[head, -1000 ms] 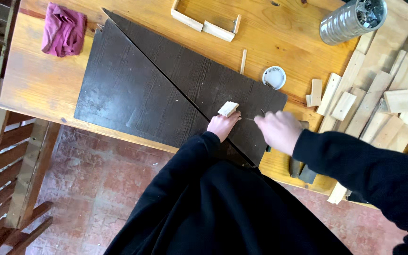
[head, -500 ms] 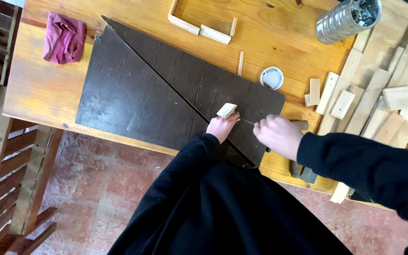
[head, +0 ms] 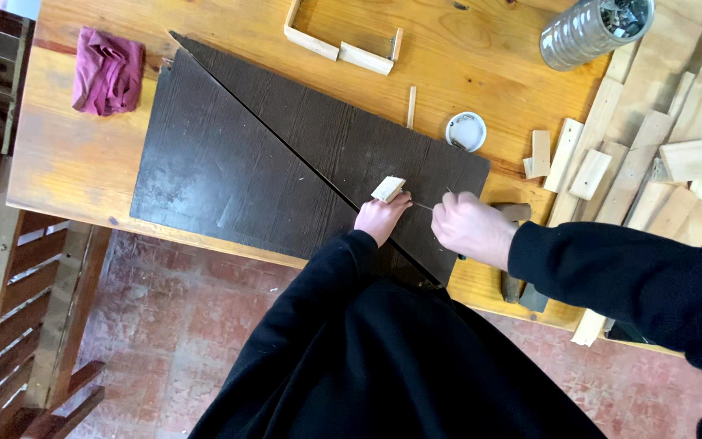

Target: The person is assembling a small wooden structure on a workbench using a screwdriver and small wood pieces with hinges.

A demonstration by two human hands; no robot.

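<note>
A small wood block (head: 388,189) is held down on the dark board (head: 229,154) by the left hand (head: 379,216), fingers pinched around it. Just right of the block, the right hand (head: 471,229) is closed tight on a thin tool, too small to name. A steady block seems needed next.

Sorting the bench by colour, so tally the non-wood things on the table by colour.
Dark brown boards: 2
Maroon cloth: 1
White lid: 1
Grey ribbed can: 1
Total: 5
</note>
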